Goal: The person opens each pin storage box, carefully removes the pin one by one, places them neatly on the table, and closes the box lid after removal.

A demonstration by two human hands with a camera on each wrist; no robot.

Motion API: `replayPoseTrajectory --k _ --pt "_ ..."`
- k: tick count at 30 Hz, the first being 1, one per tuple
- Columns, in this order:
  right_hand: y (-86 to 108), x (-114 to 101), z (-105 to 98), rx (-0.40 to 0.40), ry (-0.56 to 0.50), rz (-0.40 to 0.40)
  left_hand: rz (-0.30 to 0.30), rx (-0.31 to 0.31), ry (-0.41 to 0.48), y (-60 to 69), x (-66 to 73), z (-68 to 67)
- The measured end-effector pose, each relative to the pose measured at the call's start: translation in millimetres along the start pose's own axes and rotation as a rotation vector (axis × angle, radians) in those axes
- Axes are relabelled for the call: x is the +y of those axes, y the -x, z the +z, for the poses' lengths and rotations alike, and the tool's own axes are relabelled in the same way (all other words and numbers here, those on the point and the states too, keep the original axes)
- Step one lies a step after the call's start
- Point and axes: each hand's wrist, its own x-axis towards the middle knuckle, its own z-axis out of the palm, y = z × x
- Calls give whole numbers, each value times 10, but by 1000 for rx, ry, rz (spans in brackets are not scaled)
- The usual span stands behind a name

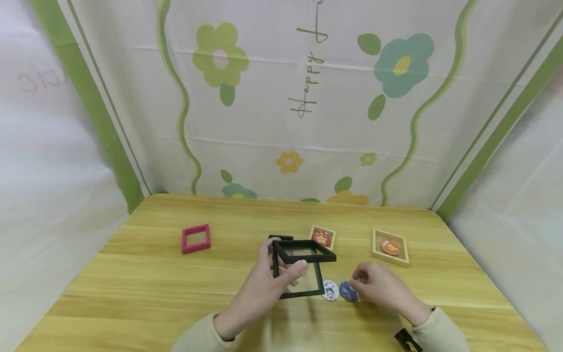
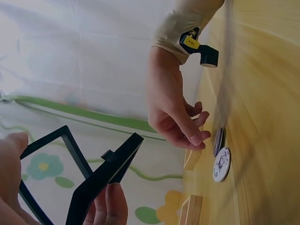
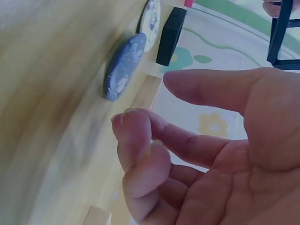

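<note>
My left hand grips a black hinged display frame with clear panes, held above the table. Its two halves stand apart at an angle, and the thumb lies across the front. Just right of the frame, a white round badge with a printed figure lies on the table. Beside it lies a blue round badge, the two edges touching or nearly so. Over the blue badge hovers my right hand, thumb and bent fingers apart with nothing between them in the right wrist view.
A pink square frame lies at the left. Farther back are a second black frame, partly hidden, and two wooden frames with red and orange badges inside, the larger wooden frame farther right. A curtain hangs behind the table.
</note>
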Motion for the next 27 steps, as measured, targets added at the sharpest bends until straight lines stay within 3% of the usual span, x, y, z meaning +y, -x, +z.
replayPoseTrajectory --k 9,27 --pt "28 -19 -51 -18 1 -41 -7 15 -59 -97 -28 -174" --pt "66 -34 -75 -53 21 -68 -150 138 -207 -329 -132 -779"
